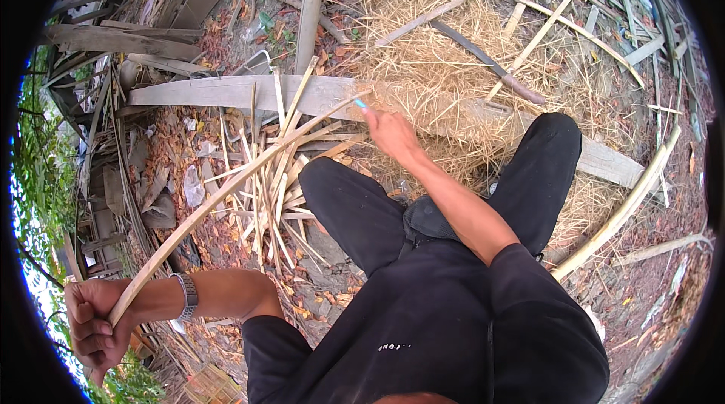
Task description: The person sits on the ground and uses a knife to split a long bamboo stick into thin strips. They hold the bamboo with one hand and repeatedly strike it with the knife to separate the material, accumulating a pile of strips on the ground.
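Strip of pale wood (234, 179) slanted away and rightward from your left grip (94, 321), which was clenched around its near end. Your right grip (391, 134), closed on a light-blue piece (359, 103), was the nearer to its far end, over the grey plank (219, 92); whether it touched the wood, you couldn't tell.

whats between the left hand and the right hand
In the head view, a long pale wooden strip spans the stretch from the left hand toward the right hand, with loose thin sticks behind it.
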`<action>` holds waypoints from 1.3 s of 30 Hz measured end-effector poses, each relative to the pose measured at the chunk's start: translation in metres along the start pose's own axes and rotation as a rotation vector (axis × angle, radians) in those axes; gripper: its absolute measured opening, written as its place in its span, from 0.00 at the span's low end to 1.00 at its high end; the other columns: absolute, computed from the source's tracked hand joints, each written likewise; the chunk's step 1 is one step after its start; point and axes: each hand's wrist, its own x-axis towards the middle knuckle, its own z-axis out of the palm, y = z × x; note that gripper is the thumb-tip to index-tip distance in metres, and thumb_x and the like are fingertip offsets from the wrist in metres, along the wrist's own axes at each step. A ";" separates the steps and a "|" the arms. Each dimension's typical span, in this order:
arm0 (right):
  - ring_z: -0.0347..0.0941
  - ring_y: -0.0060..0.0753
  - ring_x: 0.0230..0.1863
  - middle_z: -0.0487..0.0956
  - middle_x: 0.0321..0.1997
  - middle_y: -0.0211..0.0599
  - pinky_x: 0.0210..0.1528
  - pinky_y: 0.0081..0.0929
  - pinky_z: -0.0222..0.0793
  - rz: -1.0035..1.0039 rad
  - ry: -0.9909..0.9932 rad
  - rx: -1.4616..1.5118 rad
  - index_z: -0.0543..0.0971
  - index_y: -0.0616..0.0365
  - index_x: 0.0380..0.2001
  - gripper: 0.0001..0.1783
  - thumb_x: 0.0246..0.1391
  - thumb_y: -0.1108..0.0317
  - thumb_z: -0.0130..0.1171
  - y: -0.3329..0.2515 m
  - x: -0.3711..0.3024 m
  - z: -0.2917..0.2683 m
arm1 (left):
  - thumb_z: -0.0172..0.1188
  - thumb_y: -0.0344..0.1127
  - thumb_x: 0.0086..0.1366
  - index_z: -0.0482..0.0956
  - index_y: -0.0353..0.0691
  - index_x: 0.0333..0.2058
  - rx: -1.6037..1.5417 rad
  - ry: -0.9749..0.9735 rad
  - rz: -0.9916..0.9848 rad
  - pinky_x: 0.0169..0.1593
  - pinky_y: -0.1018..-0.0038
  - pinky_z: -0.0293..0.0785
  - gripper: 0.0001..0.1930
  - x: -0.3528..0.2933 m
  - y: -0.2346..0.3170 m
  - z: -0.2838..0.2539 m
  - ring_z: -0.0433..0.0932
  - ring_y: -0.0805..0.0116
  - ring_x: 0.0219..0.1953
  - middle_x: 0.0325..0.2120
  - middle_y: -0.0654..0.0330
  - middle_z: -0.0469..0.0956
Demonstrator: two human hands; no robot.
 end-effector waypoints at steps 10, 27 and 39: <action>0.72 0.48 0.23 0.76 0.21 0.48 0.40 0.46 0.70 0.065 0.021 -0.056 0.77 0.66 0.28 0.34 0.64 0.46 0.32 0.039 -0.008 -0.009 | 0.52 0.65 0.57 0.51 0.53 0.07 -0.109 0.075 0.000 0.17 0.84 0.32 0.32 -0.007 0.007 -0.015 0.45 0.88 0.05 0.01 0.77 0.49; 0.60 0.42 0.09 0.66 0.08 0.45 0.17 0.42 0.61 -0.126 0.264 -0.010 0.75 0.64 0.23 0.33 0.65 0.49 0.31 0.028 -0.035 0.037 | 0.41 0.36 0.58 0.50 0.56 0.06 0.026 0.076 -0.098 0.17 0.84 0.41 0.22 0.014 0.011 -0.002 0.47 0.85 0.05 0.01 0.77 0.50; 0.65 0.56 0.15 0.68 0.12 0.54 0.21 0.43 0.61 -0.529 0.222 0.335 0.72 0.65 0.24 0.22 0.62 0.56 0.43 -0.075 -0.112 -0.001 | 0.42 0.31 0.57 0.48 0.53 0.06 0.594 0.391 -0.010 0.19 0.80 0.42 0.22 0.016 0.009 0.021 0.43 0.80 0.08 0.02 0.71 0.45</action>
